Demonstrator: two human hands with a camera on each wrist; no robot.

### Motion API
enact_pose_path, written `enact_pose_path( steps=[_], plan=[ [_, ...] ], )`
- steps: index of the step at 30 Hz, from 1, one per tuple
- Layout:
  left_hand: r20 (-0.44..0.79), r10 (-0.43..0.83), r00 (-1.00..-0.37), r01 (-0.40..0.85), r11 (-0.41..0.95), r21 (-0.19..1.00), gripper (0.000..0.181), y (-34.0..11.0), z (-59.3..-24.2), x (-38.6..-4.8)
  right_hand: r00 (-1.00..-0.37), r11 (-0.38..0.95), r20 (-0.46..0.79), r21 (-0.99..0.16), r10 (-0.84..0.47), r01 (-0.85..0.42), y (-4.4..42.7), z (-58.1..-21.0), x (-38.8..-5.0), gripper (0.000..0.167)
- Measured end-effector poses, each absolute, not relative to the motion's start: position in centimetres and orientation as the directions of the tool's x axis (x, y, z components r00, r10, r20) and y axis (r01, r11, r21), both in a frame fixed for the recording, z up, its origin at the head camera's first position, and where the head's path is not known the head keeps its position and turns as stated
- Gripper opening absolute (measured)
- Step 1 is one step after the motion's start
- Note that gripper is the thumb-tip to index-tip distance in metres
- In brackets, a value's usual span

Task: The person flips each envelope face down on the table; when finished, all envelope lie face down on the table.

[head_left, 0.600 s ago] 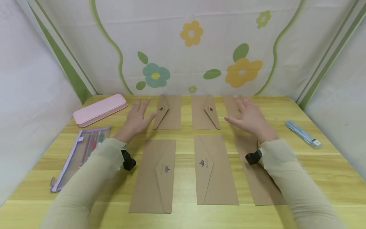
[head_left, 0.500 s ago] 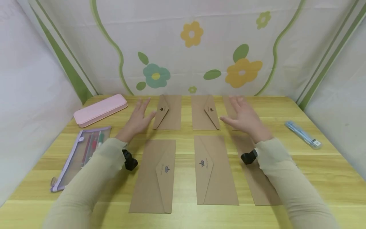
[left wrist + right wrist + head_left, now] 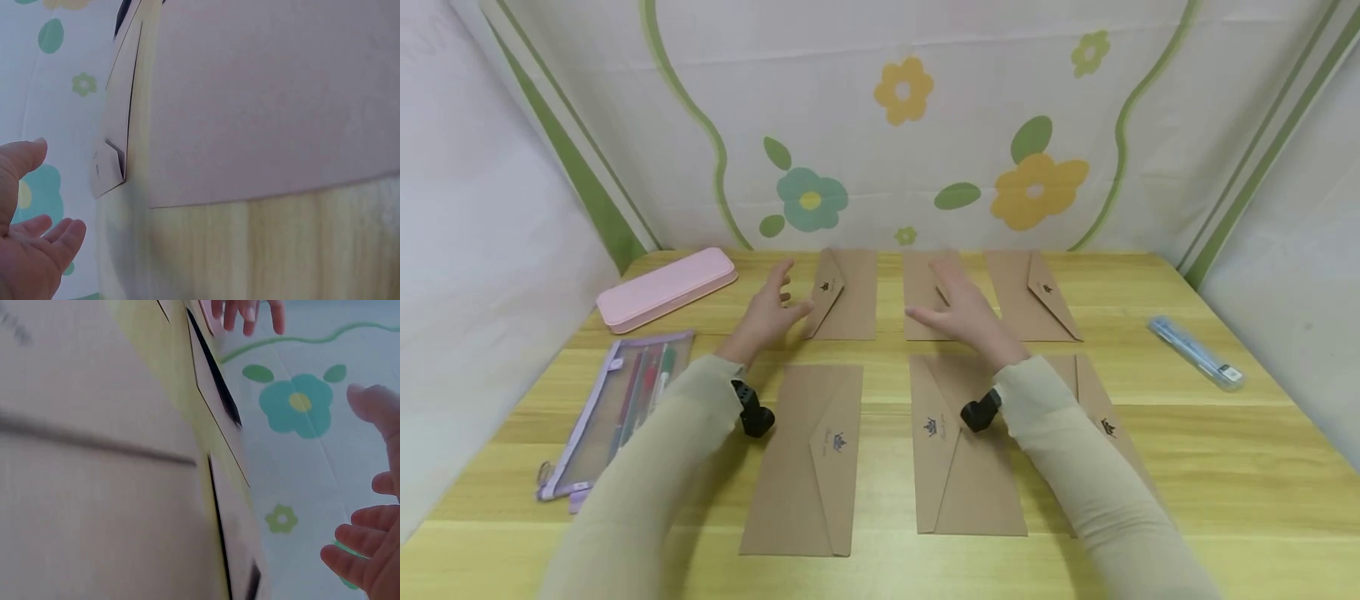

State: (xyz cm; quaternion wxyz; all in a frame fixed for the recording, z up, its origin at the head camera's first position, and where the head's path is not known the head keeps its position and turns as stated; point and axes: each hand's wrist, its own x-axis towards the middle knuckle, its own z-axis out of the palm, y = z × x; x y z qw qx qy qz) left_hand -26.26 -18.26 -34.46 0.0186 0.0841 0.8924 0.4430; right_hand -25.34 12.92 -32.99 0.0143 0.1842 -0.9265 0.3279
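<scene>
Several brown envelopes with crown prints lie in two rows on the wooden table [image 3: 1225, 450]. My left hand [image 3: 769, 315] hovers with loosely spread fingers just left of the back-left envelope [image 3: 853, 300], holding nothing. Over the back-middle envelope [image 3: 921, 283] is my right hand [image 3: 966, 308], its thumb apart from the fingers and nothing held. Below its wrist lies the front-middle envelope [image 3: 981, 483]. The front-left envelope [image 3: 797, 467] and back-right envelope [image 3: 1022, 292] are in plain sight. My right sleeve partly covers the front-right envelope [image 3: 1108, 408].
A pink pencil case [image 3: 666, 287] lies at the back left, with a mesh zip pouch [image 3: 595, 417] of pens nearer, partly behind the left sleeve. A slim blue clear case [image 3: 1195, 352] is at the right. A flowered white curtain [image 3: 865, 150] borders the table's back.
My right hand has swept left, from the back-right envelope to over the back-middle one, uncovering the back-right envelope. The left hand has shifted slightly to the right, its fingers more bent.
</scene>
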Motion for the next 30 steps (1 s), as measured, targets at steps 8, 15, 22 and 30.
enact_pose_path(
  steps=[8,15,22,30],
  plan=[
    [-0.024,0.143,-0.989,0.063,0.574,0.816,0.088,-18.3,-35.3,-26.6,-0.937,0.596,0.047,-0.76,-0.346,-0.258,9.5,-34.5,-26.0,0.085],
    [-0.073,0.164,-0.984,0.048,0.629,0.776,0.094,-18.1,-35.6,-26.8,-0.934,0.47,-0.039,-0.871,-0.355,-0.142,7.7,-36.1,-26.5,0.082],
    [-0.111,0.185,-0.976,0.044,0.673,0.738,0.087,-17.8,-36.1,-27.0,-0.948,0.39,-0.157,-0.92,-0.276,0.039,6.5,-37.3,-26.8,0.078],
    [-0.092,0.139,-0.986,0.037,0.721,0.692,0.054,-17.4,-36.0,-27.2,-0.958,0.299,-0.21,-0.943,-0.194,0.146,4.9,-36.7,-26.6,0.073]
  ],
)
